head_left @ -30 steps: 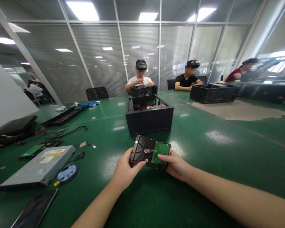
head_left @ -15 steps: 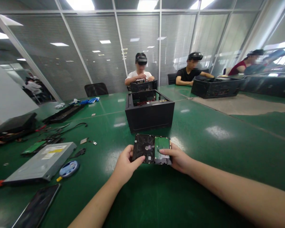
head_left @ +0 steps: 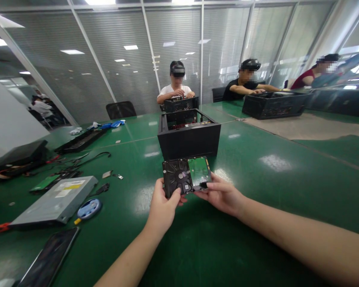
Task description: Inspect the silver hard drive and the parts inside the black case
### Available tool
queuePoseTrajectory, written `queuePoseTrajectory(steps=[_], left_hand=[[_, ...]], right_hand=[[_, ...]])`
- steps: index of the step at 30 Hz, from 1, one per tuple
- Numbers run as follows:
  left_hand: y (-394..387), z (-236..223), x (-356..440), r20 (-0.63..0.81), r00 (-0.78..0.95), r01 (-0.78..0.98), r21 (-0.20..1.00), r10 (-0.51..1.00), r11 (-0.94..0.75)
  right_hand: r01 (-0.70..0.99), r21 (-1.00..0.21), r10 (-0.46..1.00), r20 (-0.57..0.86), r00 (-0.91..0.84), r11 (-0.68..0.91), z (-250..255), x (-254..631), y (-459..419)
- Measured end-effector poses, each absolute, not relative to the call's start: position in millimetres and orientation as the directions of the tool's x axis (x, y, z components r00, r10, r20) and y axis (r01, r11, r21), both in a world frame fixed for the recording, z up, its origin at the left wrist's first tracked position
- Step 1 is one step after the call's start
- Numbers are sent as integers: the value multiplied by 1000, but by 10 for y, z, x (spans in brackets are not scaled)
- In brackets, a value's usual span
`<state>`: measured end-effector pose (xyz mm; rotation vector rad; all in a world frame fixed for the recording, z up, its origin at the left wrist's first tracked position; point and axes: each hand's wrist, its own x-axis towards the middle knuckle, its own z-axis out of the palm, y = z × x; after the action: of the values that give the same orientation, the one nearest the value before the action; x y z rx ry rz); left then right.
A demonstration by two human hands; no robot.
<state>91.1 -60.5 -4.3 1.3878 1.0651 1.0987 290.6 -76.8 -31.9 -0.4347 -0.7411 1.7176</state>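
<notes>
Between my two hands, above the green table, is a hard drive (head_left: 177, 175), its black casing and green circuit board facing me. My left hand (head_left: 164, 205) grips its lower left corner, thumb on the front face and fingers behind. At the lower right corner, my right hand (head_left: 224, 195) holds it with the thumb on the board side and fingers underneath. Just beyond the drive stands a black computer case (head_left: 189, 139), open at the top, with parts visible inside.
On the left lie an optical drive (head_left: 56, 199), a blue round dish (head_left: 89, 209), a phone (head_left: 49, 257), a green circuit board (head_left: 44, 183) and loose cables. Two co-workers' cases (head_left: 181, 104), (head_left: 275, 105) stand farther back, with people seated behind them.
The hard drive has risen slightly, shifted left and tilted, its right end higher. My right hand's grip has slid down to the lower corner. A co-worker at the right has leaned over their case.
</notes>
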Motion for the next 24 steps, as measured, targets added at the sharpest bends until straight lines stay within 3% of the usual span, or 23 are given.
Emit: queuePoseTrajectory(steps=[8, 24], left_hand=[[-664, -40, 912, 183, 202, 84, 976, 962, -203], [-585, -87, 837, 196, 261, 49, 975, 945, -215]], right_hand=[[-703, -701, 956, 104, -273, -124, -336, 2910, -773], [-672, -727, 959, 68, -273, -140, -384, 2925, -764]])
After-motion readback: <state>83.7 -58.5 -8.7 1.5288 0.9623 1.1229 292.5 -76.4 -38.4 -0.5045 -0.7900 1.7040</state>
